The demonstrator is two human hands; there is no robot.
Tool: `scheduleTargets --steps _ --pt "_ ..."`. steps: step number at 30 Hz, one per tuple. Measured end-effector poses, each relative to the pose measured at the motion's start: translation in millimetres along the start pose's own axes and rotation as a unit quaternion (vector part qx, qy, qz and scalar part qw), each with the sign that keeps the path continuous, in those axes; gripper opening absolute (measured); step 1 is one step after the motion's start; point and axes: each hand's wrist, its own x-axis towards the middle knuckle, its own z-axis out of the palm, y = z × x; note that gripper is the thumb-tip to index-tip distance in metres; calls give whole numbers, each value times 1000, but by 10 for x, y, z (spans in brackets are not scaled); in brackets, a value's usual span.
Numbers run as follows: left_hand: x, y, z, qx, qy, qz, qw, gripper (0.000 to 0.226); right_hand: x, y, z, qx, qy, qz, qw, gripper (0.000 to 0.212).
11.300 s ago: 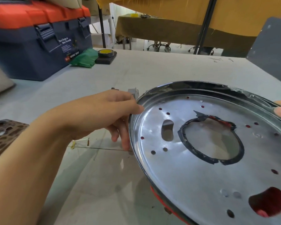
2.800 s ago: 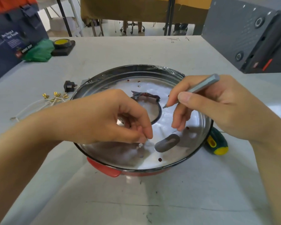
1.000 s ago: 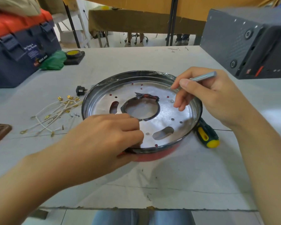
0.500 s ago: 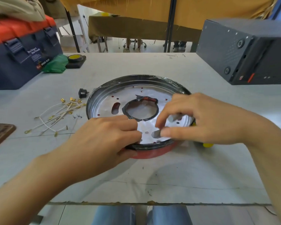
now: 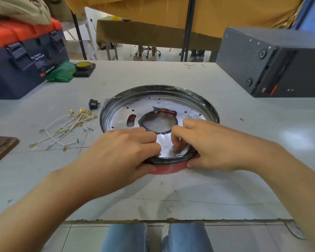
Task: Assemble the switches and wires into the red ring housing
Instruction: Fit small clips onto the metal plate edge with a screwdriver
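While the red ring housing (image 5: 168, 169) is sitting on the table (image 5: 189, 197), left hand (image 5: 120, 151) & right hand (image 5: 204, 142) are gripping its near rim, fingers curled over the metal plate (image 5: 162, 104); wires (image 5: 65, 128) lying to the left.

Housing (image 5: 168, 169) red w/ silver plate (image 5: 193, 110); wires (image 5: 62, 127) white, gold ends; toolbox (image 5: 24, 57) navy, orange lid.

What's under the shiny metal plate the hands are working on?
A red ring housing shows below the metal plate at its near edge, between the left hand and right hand. The rest underneath is covered.
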Motion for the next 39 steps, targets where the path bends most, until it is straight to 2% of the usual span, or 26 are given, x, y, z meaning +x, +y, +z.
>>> scheduleTargets --steps 3,6,9,11,14,18,23,25,27,31,33,36,39 --pt "0 4 -10 -1 9 0 1000 12 44 10 -37 5 -16 -4 1000 43" --pt "-9 -25 -79 -21 60 -4 998 19 98 40 -176 23 -27 -6 999 44" --pt "-38 -22 -167 -64 170 -36 983 32 160 108 -430 99 -43 -7 994 42" --pt "-67 16 -180 -73 252 -41 964 30 210 114 -578 153 -69 -22 986 40" --pt "-107 53 -159 -43 350 -41 935 29 301 64 -699 164 -96 -61 980 37" --pt "-142 21 -158 -16 376 -55 925 33 372 87 -748 146 -87 -76 983 37" --pt "-195 5 -137 -5 389 -51 920 19 324 197 -807 160 -74 -70 982 36" --pt "-192 11 -120 -22 378 -43 924 15 302 243 -836 166 -70 -62 982 36" --pt "-181 27 -81 -64 337 -37 939 16 295 281 -847 170 -68 -54 982 37" --pt "-163 -38 77 -129 179 -49 974 18 302 329 -843 172 -58 -50 982 39" --pt "-164 -115 181 -145 120 -77 979 21 303 342 -856 177 -48 -52 982 39" --pt "-189 -256 330 -156 85 -147 973 8 287 367 -875 178 -34 -57 982 38" --pt "-226 -399 416 -158 79 -196 964 8 286 379 -881 170 -20 -48 984 34"
